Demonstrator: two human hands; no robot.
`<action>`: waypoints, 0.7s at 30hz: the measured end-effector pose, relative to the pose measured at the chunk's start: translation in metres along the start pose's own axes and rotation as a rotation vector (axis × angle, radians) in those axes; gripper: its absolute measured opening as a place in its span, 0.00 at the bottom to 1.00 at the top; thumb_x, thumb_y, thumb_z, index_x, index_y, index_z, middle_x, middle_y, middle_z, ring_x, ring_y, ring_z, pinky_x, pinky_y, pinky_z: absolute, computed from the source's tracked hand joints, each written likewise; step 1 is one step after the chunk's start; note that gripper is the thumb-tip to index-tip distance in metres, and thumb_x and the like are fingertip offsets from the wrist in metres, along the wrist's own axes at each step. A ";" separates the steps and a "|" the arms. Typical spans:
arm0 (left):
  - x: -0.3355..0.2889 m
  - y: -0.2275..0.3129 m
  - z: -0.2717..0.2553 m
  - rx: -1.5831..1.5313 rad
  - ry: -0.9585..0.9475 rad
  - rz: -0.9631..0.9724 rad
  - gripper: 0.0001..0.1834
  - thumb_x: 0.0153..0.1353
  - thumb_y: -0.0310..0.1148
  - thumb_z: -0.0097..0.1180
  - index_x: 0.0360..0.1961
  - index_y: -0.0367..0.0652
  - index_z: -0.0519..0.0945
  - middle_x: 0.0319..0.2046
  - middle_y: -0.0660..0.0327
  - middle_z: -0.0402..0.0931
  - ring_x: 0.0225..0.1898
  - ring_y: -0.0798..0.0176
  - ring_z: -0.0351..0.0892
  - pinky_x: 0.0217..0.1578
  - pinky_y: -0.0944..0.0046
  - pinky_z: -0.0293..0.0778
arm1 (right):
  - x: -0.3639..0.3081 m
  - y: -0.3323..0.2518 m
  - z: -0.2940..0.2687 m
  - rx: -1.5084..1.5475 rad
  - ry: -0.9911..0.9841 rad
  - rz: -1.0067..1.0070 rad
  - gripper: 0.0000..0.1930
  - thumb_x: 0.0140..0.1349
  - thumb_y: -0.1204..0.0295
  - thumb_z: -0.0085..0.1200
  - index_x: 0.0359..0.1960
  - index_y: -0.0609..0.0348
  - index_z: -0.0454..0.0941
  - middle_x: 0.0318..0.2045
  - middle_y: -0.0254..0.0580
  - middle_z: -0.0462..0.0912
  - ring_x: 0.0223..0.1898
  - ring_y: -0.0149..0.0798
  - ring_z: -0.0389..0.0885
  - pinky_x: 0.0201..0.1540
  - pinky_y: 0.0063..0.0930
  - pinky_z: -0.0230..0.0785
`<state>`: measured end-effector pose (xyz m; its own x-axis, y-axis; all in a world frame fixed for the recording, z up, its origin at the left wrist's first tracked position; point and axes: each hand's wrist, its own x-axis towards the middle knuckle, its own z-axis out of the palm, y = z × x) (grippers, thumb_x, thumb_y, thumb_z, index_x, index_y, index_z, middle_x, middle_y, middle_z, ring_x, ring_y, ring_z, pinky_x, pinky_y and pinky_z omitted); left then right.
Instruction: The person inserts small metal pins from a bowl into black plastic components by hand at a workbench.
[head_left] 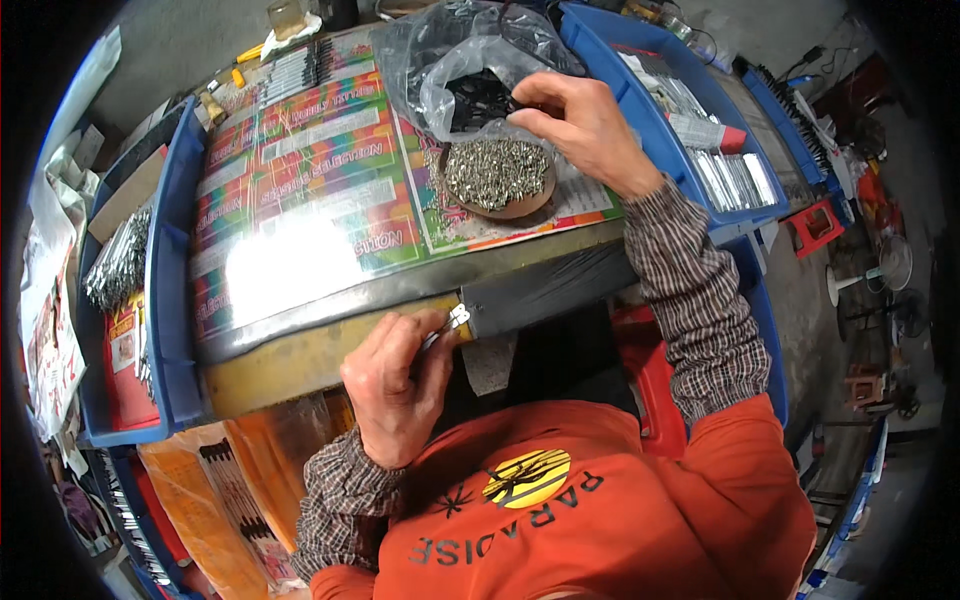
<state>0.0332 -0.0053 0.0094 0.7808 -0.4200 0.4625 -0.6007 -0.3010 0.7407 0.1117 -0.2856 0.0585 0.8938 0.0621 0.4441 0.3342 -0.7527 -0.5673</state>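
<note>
Nearest me, my left hand (pixel 395 385) sits at the front edge of the tabletop (pixel 330 350), its grip pinched shut on a small metal clip piece (pixel 457 319), thumb and forefinger clamped on it just where the yellow edge meets the dark strip. I'd judge the piece wants holding level and steady there, with its open end turned up toward the other hand.

Further out, past the glossy printed sheet (pixel 300 200), a round brown dish (pixel 497 178) heaped with small silver screws (pixel 495 170) rests on the tabletop. My right hand (pixel 585 125) hovers just above and behind it, fingertips drawn together at the mouth of a clear plastic bag (pixel 470 60) holding small black parts (pixel 478 98) (whether a part is already caught between them, I cannot tell). Picking one alone, not a clump, seems the care needed.

Blue bins (pixel 165 300) flank both sides.
</note>
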 end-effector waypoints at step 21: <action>-0.013 0.014 0.009 -0.138 -0.110 -0.056 0.07 0.51 0.20 0.62 0.33 0.38 0.79 0.20 0.59 0.71 0.19 0.63 0.70 0.22 0.66 0.66 | -0.138 -0.070 0.028 1.008 -0.044 0.266 0.06 0.60 0.82 0.55 0.38 0.66 0.80 0.38 0.43 0.80 0.33 0.35 0.84 0.31 0.21 0.78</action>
<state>0.0127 -0.0115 0.0096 0.7842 -0.4993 0.3685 -0.5220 -0.2097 0.8267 -0.0265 -0.2233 0.0178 0.9784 0.0134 0.2061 0.2018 0.1492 -0.9680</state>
